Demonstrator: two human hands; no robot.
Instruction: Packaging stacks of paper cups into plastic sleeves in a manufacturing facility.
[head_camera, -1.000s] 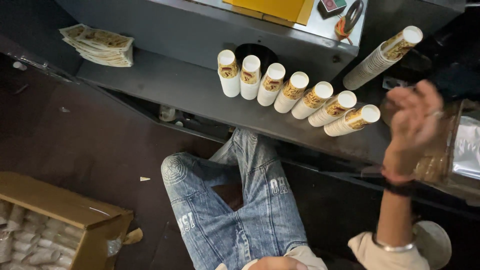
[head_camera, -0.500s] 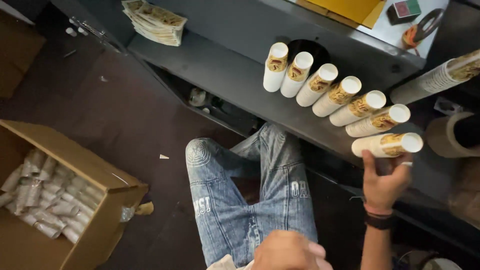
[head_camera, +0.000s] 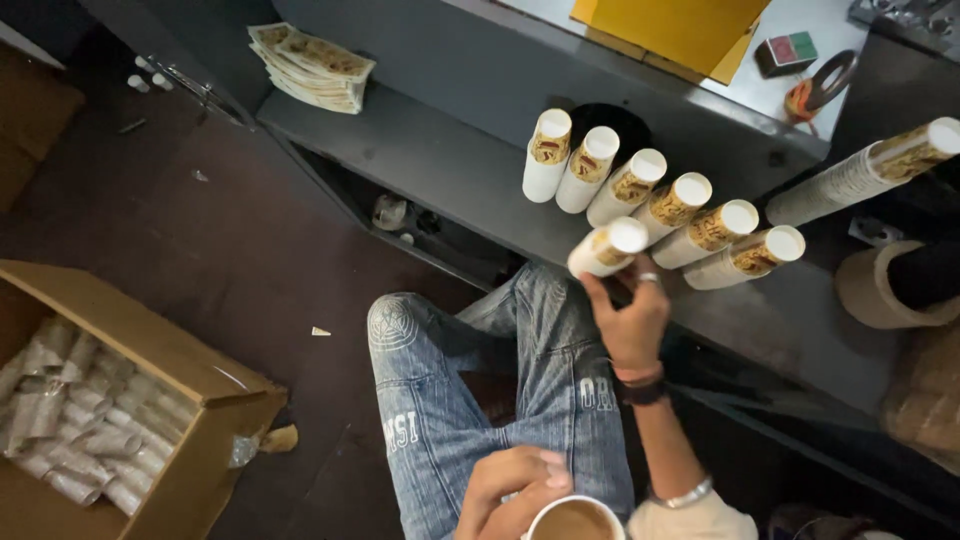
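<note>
1. Right hand (head_camera: 630, 320) fingers clamped on a stack of paper cups (head_camera: 607, 248), held tilted above the knee, just in front of the shelf (head_camera: 440, 165).
2. Left hand (head_camera: 510, 490) fingers curled round another cup stack (head_camera: 573, 520) at bottom edge.
3. Row of six cup stacks (head_camera: 660, 200) leans on the shelf, just behind the held one.
4. Cardboard box (head_camera: 190, 400) of packed cups on floor, left.
</note>
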